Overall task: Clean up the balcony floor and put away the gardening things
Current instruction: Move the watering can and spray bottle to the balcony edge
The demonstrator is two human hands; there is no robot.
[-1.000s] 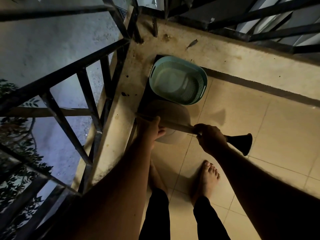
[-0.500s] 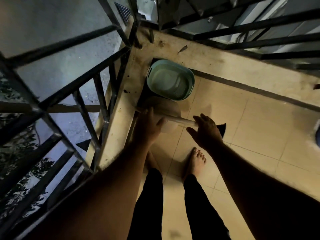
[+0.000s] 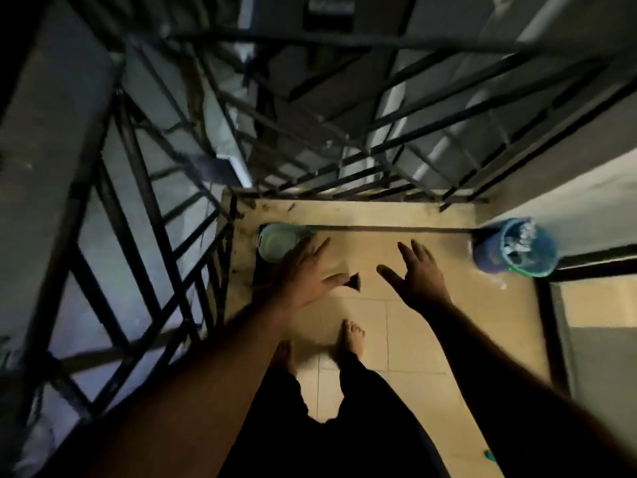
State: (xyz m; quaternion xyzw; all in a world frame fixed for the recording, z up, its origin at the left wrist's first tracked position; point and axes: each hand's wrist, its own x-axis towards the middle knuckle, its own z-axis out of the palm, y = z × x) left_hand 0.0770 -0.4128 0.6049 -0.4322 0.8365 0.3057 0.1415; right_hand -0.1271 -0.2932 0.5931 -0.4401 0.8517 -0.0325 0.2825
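Observation:
A pale green plastic basket (image 3: pixel 272 241) sits in the far left corner of the tiled balcony floor (image 3: pixel 413 326). Beside it lies a watering can, mostly hidden by my left hand (image 3: pixel 303 276); only its dark flared spout end (image 3: pixel 355 283) shows by my thumb. My left hand is spread with straight fingers above the can and basket and holds nothing. My right hand (image 3: pixel 418 274) hovers to the right, fingers spread, empty, apart from the spout. The frame is blurred.
Black metal railings (image 3: pixel 144 208) run along the left and far sides above a concrete ledge (image 3: pixel 362 210). A blue bucket (image 3: pixel 517 246) full of stuff stands at the far right against the wall. My bare feet (image 3: pixel 351 336) stand on the tiles below my hands.
Both hands have let go of the watering can, which now lies on the floor by the basket. My hands rose and spread open, and my view pulled up and back.

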